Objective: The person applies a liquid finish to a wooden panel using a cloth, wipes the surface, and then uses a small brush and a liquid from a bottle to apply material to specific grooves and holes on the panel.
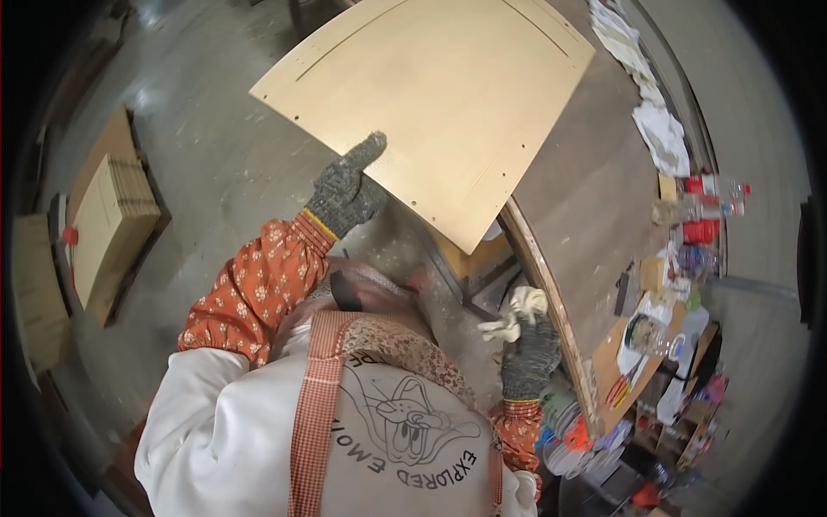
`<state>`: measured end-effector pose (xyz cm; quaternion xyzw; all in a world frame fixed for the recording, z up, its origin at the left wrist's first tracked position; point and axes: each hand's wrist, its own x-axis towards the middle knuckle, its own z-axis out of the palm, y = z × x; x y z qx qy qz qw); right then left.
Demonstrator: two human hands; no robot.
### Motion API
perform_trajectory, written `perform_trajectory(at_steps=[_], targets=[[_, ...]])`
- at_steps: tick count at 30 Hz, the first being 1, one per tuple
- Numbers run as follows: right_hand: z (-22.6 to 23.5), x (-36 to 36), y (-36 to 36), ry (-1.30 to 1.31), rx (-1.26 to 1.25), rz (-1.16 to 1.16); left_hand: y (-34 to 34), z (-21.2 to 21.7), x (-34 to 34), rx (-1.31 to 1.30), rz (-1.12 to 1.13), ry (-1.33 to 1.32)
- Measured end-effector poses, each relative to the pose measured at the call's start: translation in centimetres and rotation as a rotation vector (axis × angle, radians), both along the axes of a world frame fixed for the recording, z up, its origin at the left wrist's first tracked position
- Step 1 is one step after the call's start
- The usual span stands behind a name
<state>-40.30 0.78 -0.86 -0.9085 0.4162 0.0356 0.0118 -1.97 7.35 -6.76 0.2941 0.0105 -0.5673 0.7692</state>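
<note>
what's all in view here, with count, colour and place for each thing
Panel: one, pale beige, top centre, overlapping table edge
Table: one, brown, right
Rag: one, off-white, right of centre
Boards: several, stacked, beige, left
Cloths or papers: several, white, upper right
Bottles: several, clear, right
Clutter: many pieces, mixed colours, lower right
Floor: one, grey, below
Apron: one, red-checked strap, bottom centre
Sleeves: two, orange floral, forearms
Left grip: one, grey-gloved, on panel's edge
Right grip: one, grey-gloved, holding rag

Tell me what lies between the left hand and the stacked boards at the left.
Grey floor lies between the left hand and the stacked boards, as the head view shows.
</note>
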Motion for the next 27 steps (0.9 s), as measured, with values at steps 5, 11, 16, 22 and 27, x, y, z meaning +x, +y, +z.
perform_trajectory(at_steps=[5,11,16,22,27], targets=[[0.0,2.0,0.5,-0.328,-0.222,-0.116,-2.1,0.9,-4.3,0.246,-0.118,-0.258],[1.8,10.4,-0.5,-0.47,-0.264,0.137,-2.6,3.7,-6.2,0.138,-0.091,-0.093],[-5.0,12.1,-2.6,-0.479,-0.234,0.251,-2.6,2.0,-5.9,0.138,-0.075,-0.176],[-2.0,1.8,-3.3,-0.285,-0.333,-0.144,-1.6,-2.7,-4.1,0.094,-0.11,-0.419],[-2.6,3.6,-2.5,-0.521,-0.447,-0.047,-2.1,-1.5,-4.4,0.124,-0.109,-0.227]])
